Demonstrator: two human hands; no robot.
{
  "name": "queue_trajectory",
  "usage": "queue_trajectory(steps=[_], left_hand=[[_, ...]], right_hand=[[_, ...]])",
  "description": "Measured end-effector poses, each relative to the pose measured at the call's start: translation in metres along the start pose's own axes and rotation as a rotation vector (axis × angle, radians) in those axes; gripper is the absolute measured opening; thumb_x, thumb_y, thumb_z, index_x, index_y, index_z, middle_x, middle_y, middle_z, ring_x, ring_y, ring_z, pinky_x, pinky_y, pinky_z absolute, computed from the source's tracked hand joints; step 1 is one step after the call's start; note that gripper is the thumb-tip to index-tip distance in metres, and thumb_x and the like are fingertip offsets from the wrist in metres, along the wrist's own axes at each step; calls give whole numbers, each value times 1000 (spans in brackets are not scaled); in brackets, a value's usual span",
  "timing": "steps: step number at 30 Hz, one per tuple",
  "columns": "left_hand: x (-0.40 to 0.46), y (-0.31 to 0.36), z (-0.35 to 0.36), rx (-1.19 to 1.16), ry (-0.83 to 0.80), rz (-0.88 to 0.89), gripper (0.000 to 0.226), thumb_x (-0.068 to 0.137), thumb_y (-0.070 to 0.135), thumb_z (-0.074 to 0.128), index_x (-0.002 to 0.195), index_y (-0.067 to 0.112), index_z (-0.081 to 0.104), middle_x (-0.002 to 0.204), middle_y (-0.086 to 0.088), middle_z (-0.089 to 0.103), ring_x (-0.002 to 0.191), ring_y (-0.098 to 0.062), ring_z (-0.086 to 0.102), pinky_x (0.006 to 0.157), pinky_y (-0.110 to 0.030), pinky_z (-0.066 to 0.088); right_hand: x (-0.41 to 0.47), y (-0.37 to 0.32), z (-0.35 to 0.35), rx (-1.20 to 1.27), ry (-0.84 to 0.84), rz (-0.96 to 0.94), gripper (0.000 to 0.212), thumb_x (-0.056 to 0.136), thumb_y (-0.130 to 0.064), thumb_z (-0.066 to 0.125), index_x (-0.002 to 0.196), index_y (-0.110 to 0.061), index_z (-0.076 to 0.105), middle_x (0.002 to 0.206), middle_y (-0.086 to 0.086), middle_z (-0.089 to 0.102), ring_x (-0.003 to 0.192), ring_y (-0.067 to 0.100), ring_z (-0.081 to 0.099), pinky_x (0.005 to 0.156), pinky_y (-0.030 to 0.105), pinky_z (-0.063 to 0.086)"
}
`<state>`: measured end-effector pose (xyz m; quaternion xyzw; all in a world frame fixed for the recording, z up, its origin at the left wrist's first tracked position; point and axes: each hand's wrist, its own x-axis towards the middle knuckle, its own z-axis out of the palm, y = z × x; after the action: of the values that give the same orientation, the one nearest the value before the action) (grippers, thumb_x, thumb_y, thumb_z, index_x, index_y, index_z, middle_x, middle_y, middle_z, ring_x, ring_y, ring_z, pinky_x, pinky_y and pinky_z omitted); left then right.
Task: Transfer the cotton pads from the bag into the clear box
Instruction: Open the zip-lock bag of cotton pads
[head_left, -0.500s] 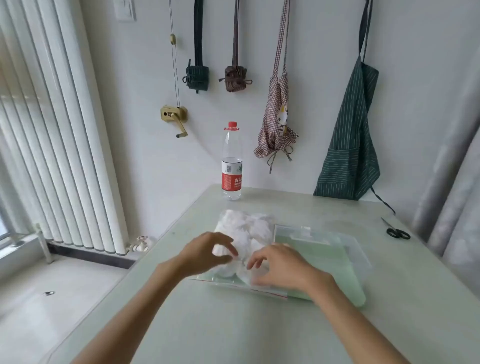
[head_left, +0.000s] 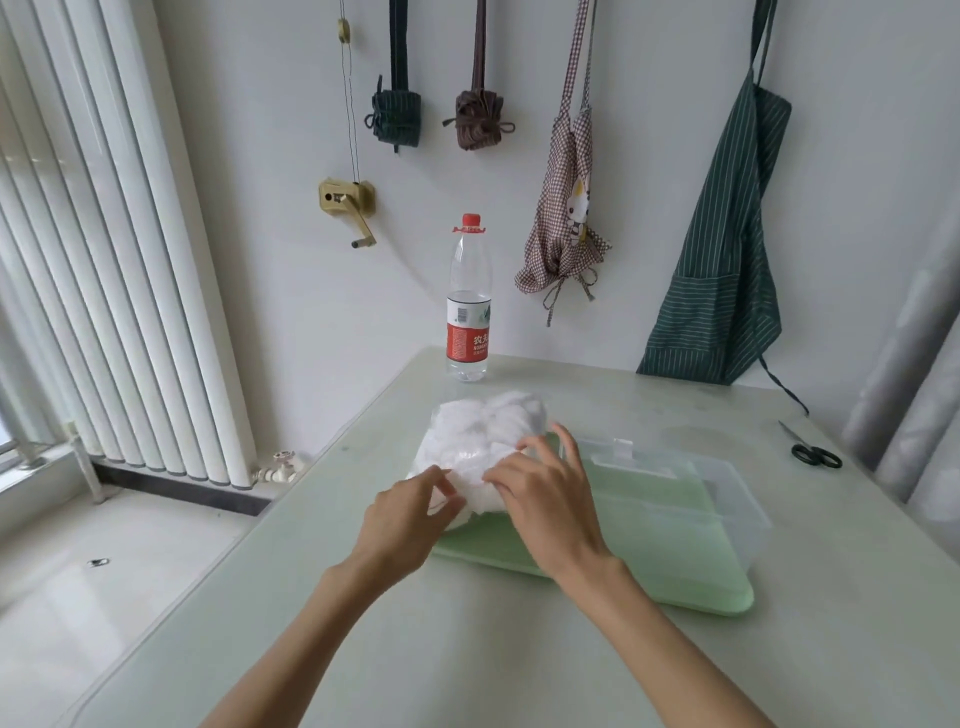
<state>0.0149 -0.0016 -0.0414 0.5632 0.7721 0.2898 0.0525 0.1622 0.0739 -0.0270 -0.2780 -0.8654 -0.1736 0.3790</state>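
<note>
Plastic bag (head_left: 483, 441) of cotton pads pinched by both hands: left hand (head_left: 402, 519) at 7 o'clock, right hand (head_left: 550, 499) at 5; clear box (head_left: 727, 499) at 3 o'clock held no pads.

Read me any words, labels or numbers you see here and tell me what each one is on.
"农夫": large white characters on the red label of the water bottle; the label wraps out of sight after that.
"NONGFU": small white letters under those characters, only partly legible.
Other small print on the bottle's label: too blurred to read.
Checked apron: a cartoon cat picture, no text.
</note>
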Motion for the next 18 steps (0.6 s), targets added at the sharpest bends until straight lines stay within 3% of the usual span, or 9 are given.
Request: queue_trajectory(steps=[3,6,9,12,15,16,18], left_hand=[[9,3,-1,-280,212,-220,23,93,41,50,99,20,57,107,-1,66,91,-25,57,71,-31,37],[23,11,-1,-604,382,-402,21,91,36,54,93,16,57,96,-3,65,88,-25,56,75,-31,38],[39,11,-7,-851,441,-479,24,82,43,57,82,19,54,86,-1,62,93,-29,61,90,-45,49],[53,3,-25,-971,439,-409,24,79,43,60,79,20,51,86,-1,59,82,-19,62,90,-50,50],[63,7,-43,-999,331,-244,18,91,26,59,78,17,50,89,-3,56,77,-13,58,89,-43,51],[65,10,-48,-989,294,-193,18,92,24,59,78,17,51,93,-3,59,84,-15,60,91,-43,49],[66,15,-59,-935,251,-100,16,92,23,58,79,17,51,119,-5,62,114,-17,57,101,-42,41]], right_hand=[[30,-10,7,-1,200,61,24,60,-20,85,81,-22,71,89,1,65,90,22,51,90,33,34],[45,-26,11,5,382,207,33,59,-25,84,80,-18,59,80,0,57,78,18,39,69,30,32],[32,-42,17,287,479,458,41,65,-22,82,89,-18,50,84,0,53,78,16,43,68,27,37],[27,-47,26,781,280,708,33,79,-28,73,97,-23,46,89,-8,54,77,9,53,70,26,46],[49,-41,35,1274,-122,885,34,93,-42,52,123,-27,49,124,-9,55,110,10,55,96,32,45],[58,-40,36,1427,-211,929,38,95,-45,46,130,-29,47,131,-10,51,119,10,51,101,35,42],[75,-39,36,1581,-302,961,40,96,-48,41,134,-34,45,135,-12,50,123,14,49,102,40,41]])
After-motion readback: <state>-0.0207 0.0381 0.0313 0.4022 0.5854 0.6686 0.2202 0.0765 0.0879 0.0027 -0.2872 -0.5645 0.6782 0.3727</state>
